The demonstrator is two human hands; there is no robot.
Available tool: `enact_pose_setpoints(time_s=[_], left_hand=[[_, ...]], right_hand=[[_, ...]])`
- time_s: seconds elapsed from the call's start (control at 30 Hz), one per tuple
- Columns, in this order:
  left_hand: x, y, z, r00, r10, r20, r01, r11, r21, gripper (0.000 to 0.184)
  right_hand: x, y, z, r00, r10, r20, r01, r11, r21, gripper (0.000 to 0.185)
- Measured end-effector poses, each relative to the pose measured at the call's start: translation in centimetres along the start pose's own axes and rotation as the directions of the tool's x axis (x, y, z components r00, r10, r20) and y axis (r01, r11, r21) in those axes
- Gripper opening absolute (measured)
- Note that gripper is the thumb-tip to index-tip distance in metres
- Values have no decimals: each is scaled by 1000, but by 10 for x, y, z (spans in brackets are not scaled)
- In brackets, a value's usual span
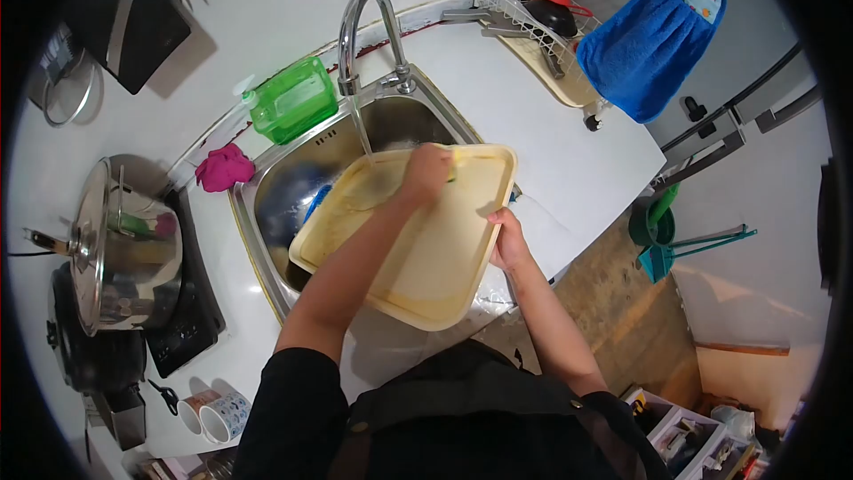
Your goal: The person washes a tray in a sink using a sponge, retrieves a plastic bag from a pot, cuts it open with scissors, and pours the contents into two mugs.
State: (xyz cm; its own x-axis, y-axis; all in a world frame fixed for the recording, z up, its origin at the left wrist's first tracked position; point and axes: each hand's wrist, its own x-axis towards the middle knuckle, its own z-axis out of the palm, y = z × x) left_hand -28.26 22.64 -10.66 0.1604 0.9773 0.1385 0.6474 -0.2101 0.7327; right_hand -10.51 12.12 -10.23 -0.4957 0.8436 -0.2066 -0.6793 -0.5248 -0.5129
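A cream rectangular tray [435,258] is held tilted over the steel sink [267,280], partly past its front rim. My right hand [508,242] grips the tray's right edge, thumb on the upper face. Toward the tray's far edge, my left hand [428,173] is closed on a sponge [453,165], of which only a yellow-green edge shows. Water runs from the chrome faucet [371,31] onto the tray's far left part. Something blue [316,202] lies in the sink, mostly hidden behind the tray.
A green bottle [291,102] and a pink cloth [225,167] sit by the sink. On the left stand a steel pot [133,253] and two mugs [222,416]. A blue towel [647,44] hangs at right, near a wire rack [515,13].
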Motion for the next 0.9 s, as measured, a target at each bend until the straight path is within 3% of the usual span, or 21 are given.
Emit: enact_pose_setpoints(time_s=[0.07, 0.17, 0.2, 0.3, 0.33, 0.4, 0.47, 0.5, 0.53, 0.63, 0.73, 0.8, 0.83, 0.9], left_hand=[[8, 46, -1, 992, -52, 119, 57, 997, -42, 17], [11, 87, 2, 993, 25, 117, -21, 999, -36, 16], [14, 89, 1, 983, 13, 181, -11, 1000, -12, 18], [-9, 79, -4, 979, 158, 128, -115, 950, -289, 19], [-27, 81, -8, 982, 138, 129, -98, 956, -277, 20], [-70, 93, -21, 987, 101, 121, -69, 968, -243, 21], [-118, 120, -41, 981, 38, 190, -31, 999, -40, 21], [-141, 144, -55, 976, -64, 208, 69, 997, -16, 21], [-161, 151, -60, 986, -48, 162, 53, 998, -28, 21], [-203, 153, -70, 994, -36, 104, 45, 995, -91, 24], [-215, 108, -85, 997, -67, 39, 62, 992, 109, 34], [-212, 47, -103, 961, -275, 20, 253, 910, 327, 36], [-216, -26, -104, 995, -85, -46, 96, 923, 372, 35], [-202, -56, -132, 906, -417, -71, 408, 817, 407, 36]], right_hand=[[2, 2, -9, 999, -11, 38, 11, 1000, 5, 45], [0, -1, -9, 999, -17, 41, 18, 1000, -3, 43], [-1, -2, -6, 999, -15, 32, 15, 1000, -3, 42], [0, 1, 2, 998, -57, -25, 58, 998, 30, 42], [-1, 0, 10, 996, -73, -58, 74, 997, 14, 44], [13, -2, -16, 954, -65, 293, 26, 991, 135, 48], [10, 3, -5, 984, -70, 161, 67, 997, 23, 54], [4, 0, 22, 984, -149, -98, 141, 986, -87, 55], [-3, -2, 50, 911, -217, -350, 146, 965, -217, 57], [6, -2, 36, 937, -183, -297, 165, 983, -85, 56], [8, 3, 33, 915, -234, -327, 183, 967, -179, 54], [7, 3, 36, 907, -258, -333, 196, 958, -209, 53], [8, 4, 41, 902, -271, -337, 209, 955, -209, 53], [7, 6, 45, 894, -286, -346, 215, 949, -229, 54]])
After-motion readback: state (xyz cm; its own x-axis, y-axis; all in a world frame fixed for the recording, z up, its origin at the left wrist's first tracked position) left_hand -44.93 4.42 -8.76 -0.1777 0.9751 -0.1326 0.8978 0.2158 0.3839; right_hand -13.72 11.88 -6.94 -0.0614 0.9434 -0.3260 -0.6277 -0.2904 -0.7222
